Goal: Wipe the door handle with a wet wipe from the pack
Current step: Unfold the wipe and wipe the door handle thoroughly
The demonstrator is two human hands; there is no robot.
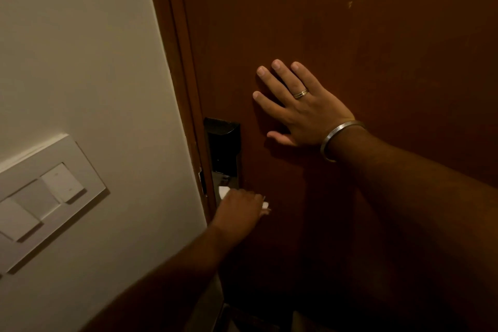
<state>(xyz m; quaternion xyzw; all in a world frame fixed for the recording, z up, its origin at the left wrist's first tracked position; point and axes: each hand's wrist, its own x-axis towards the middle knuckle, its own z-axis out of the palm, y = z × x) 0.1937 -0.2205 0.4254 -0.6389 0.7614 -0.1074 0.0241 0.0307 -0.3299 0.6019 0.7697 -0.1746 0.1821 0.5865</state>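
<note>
My left hand (238, 209) is closed around the door handle with a white wet wipe (223, 192) under it; bits of the wipe stick out at the left and at the right of my fingers. The handle itself is hidden by that hand. Just above it rises the black lock plate (223, 147) on the dark brown door (350, 21). My right hand (299, 105) lies flat on the door, fingers spread, to the upper right of the lock. It holds nothing. The wipe pack is not in view.
The brown door frame (177, 62) runs along the door's left edge. Left of it is a pale wall (80, 48) with a white switch panel (45, 197) at the lower left. The scene is dim.
</note>
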